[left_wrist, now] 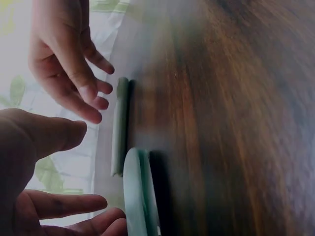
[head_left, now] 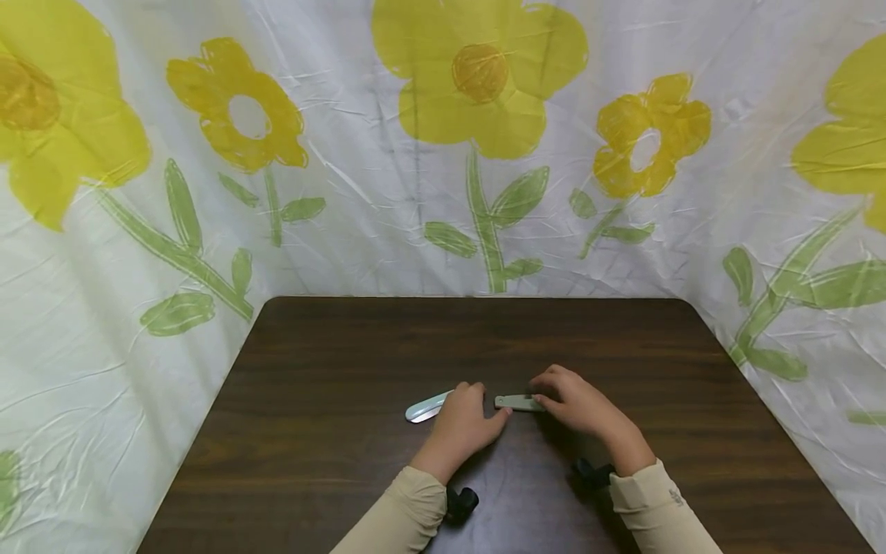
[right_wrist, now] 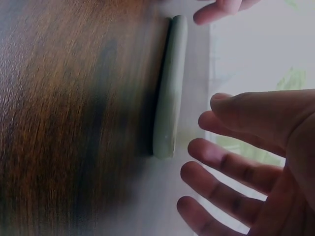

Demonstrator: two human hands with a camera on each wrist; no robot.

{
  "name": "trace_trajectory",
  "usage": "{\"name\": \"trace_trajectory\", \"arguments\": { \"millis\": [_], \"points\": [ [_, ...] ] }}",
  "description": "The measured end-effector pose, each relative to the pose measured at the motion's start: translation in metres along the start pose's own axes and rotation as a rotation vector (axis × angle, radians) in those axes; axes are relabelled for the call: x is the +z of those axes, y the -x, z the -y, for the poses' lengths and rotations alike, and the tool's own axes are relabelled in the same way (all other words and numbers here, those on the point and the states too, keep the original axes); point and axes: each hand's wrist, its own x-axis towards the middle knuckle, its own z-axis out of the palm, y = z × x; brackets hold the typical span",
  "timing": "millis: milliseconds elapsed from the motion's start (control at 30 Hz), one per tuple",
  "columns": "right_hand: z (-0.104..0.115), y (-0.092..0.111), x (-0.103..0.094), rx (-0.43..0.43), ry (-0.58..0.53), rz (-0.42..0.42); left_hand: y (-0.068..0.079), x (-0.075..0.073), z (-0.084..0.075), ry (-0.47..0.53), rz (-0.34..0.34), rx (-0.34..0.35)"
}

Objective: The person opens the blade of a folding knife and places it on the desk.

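A pale blue, rounded, slim piece with a silvery edge, like a folding knife (head_left: 424,408), lies on the dark table, its right end hidden by my left hand (head_left: 460,423). In the left wrist view, my left fingers (left_wrist: 74,204) are loosely extended with the fingertips right at its side, and the thumb is apart. A slim pale green handle (head_left: 515,402) with a small rivet at its left end lies between the hands. Over its right end is my right hand (head_left: 581,404), its fingers (right_wrist: 216,160) spread and relaxed beside the handle in the right wrist view.
The brown wood-grain table (head_left: 332,346) reaches back to a white curtain (head_left: 346,192) with yellow flowers, which also hangs at both sides. Black wrist camera mounts (head_left: 460,504) sit near both cuffs, close over the tabletop.
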Motion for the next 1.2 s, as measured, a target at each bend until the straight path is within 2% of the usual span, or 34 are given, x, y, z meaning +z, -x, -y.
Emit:
{"name": "trace_trajectory", "arguments": {
  "millis": [200,433,600,800,1067,1200],
  "points": [
    [-0.001,-0.002,0.002,-0.014,-0.008,0.041,-0.005,0.007,-0.005,-0.079,0.016,0.004],
    [-0.001,-0.002,0.005,0.009,-0.01,0.07,-0.01,0.01,-0.009,-0.102,0.031,-0.002],
    [0.0,-0.003,0.008,0.029,-0.022,0.082,-0.011,0.01,-0.012,-0.135,0.015,0.023],
    [-0.001,-0.004,0.01,0.031,-0.022,0.085,-0.014,0.013,-0.013,-0.171,-0.003,0.015],
    [-0.002,-0.005,0.01,-0.021,-0.002,0.082,-0.017,0.016,-0.011,-0.174,-0.006,0.008],
    [-0.001,-0.005,0.009,-0.032,-0.026,0.086,-0.016,0.014,-0.008,-0.124,0.016,0.025]
  ]
}}
